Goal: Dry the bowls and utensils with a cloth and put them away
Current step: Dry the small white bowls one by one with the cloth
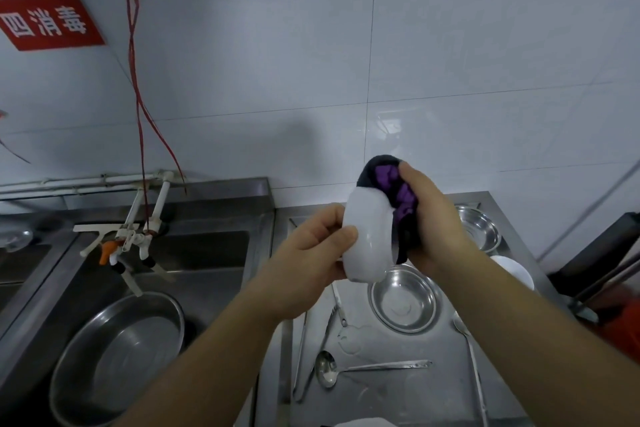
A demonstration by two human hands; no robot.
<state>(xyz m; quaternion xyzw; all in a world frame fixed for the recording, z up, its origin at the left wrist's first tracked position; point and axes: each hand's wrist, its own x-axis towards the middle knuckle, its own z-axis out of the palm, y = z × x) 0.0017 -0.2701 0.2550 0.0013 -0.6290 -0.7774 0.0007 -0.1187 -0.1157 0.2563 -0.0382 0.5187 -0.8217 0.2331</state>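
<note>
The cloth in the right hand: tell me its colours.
Purple and black, seen in the head view: the cloth is pressed against the white bowl.

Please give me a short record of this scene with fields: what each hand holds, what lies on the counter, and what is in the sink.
left hand: holds white bowl on its side
right hand: presses purple cloth into the bowl
counter: two steel bowls, another white bowl, ladle, spoon, wet patches
sink: large steel basin, taps above
</note>
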